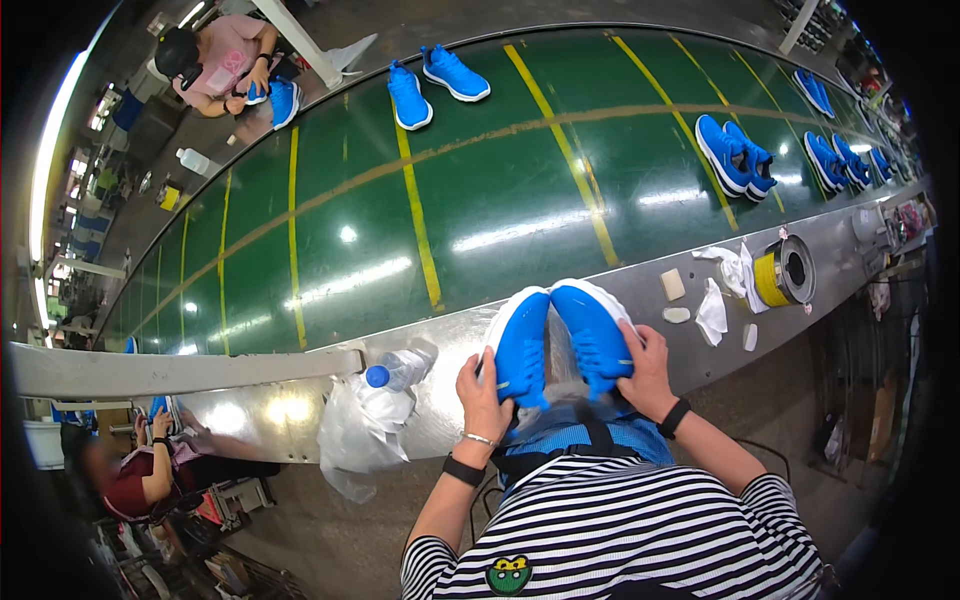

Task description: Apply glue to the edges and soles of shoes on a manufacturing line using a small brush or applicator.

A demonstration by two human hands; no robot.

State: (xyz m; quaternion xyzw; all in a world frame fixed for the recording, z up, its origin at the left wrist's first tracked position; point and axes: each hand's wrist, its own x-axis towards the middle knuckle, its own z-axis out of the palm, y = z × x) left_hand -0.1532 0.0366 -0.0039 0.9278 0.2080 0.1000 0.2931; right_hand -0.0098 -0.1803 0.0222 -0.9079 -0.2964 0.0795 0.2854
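Shoes [522, 340] filled both your hands, toes at 12 o'clock and close together at the tips, heels at 6, near the ledge's [460, 335] inner edge. Your left hand [484, 405] gripped the left shoe [515, 360] by its outer side; your right hand [648, 372] gripped the right shoe [594, 328] likewise. Whether the soles rested on steel, I couldn't tell. Since each visible hold came from the outside, a slack finger could have let a heel twist and drop, perhaps to the floor [330, 540]. Pressing the toes together might have scuffed them.

At 9 o'clock was a bottle [408, 368], by a bag [358, 435] that hung over the edge; a snagged left wrist could have dragged both down. At 2 lay a block [672, 284], with cloths [711, 314] and a roll [768, 280] farther right; if knocked, the roll might have tipped.

Beyond, at 12, lay the belt [500, 190], bearing other shoes [410, 98] at 11 and between 1 and 2. One worker [225, 60] handled footwear between 10 and 11; another [130, 480] was past 8.
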